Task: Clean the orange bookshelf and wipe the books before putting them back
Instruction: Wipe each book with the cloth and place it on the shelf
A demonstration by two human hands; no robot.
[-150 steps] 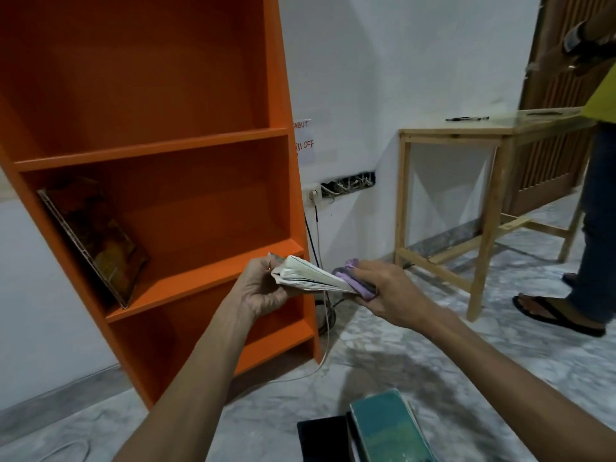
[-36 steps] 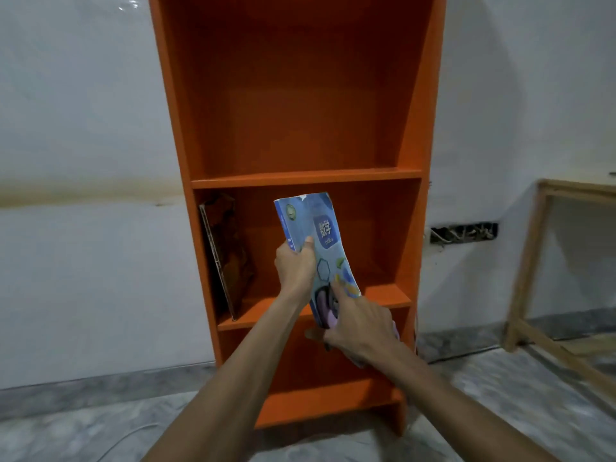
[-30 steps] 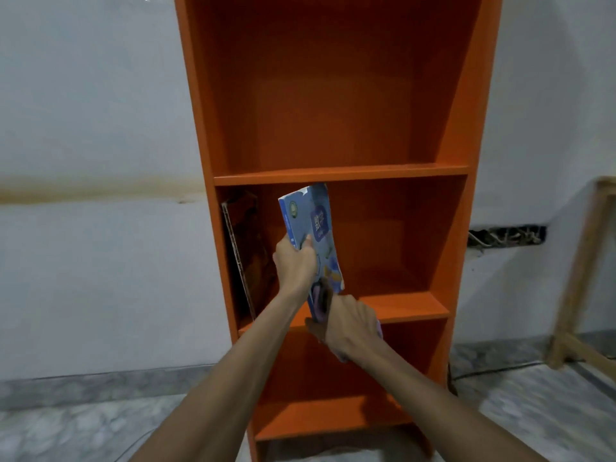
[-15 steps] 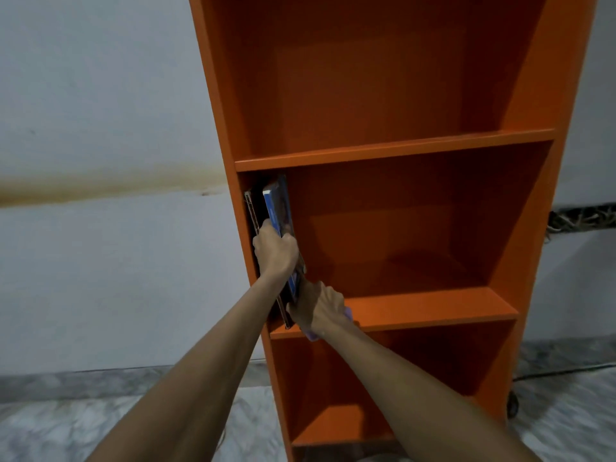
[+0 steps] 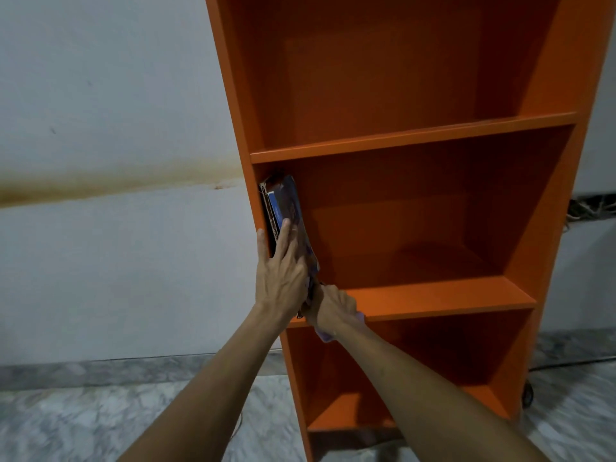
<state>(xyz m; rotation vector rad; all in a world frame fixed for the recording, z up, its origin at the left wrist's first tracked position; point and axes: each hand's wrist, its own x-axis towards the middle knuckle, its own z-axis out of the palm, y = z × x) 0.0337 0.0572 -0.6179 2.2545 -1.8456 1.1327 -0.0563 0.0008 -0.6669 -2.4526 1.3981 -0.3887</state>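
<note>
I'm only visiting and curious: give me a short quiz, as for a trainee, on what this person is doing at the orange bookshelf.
1. True or false: the blue book stands at the right end of its shelf in the orange bookshelf.
2. What does the right hand grip? A) a purple cloth B) a pen C) a cup
3. How many books stand on that shelf?
Key: 1 false, it stands at the left end. 2 A. 3 two: the blue book and a darker book between it and the side wall.
</note>
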